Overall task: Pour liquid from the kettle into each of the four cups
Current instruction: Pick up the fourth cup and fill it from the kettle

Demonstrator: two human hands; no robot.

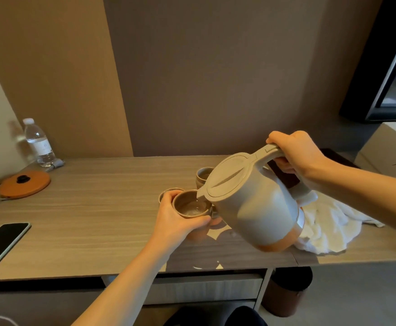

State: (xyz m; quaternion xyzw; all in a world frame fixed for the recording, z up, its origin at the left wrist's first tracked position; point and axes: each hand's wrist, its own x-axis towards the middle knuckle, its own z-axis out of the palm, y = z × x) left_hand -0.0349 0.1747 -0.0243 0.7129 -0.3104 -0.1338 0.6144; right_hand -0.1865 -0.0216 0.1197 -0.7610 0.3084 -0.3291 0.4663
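**Pour under way, one cup filling**

The right hand has its grip wrapped round the handle of the kettle, which is tipped spout-down w/ lid closed. The spout sits right over the rim of the held cup. The left hand has its grip curled round that cup's side, holding it just left of the kettle body, apparently raised a little above the bench. Clear liquid shows in the cup bottom, so this one is part-filled; level looks low.

Other cups: a second cup just behind the left hand, mostly hidden; a third cup behind the kettle lid. The fourth can't be picked out for sure; something peeks out under the spout, prob. it. Contents of those aren't visible, so can't tell whether any is filled yet.

Judgement: task is mid-way at best. At least the current pour needs finishing, and up to three more cups remain.

A white towel lies right of the kettle; the orange kettle base is far left of it.
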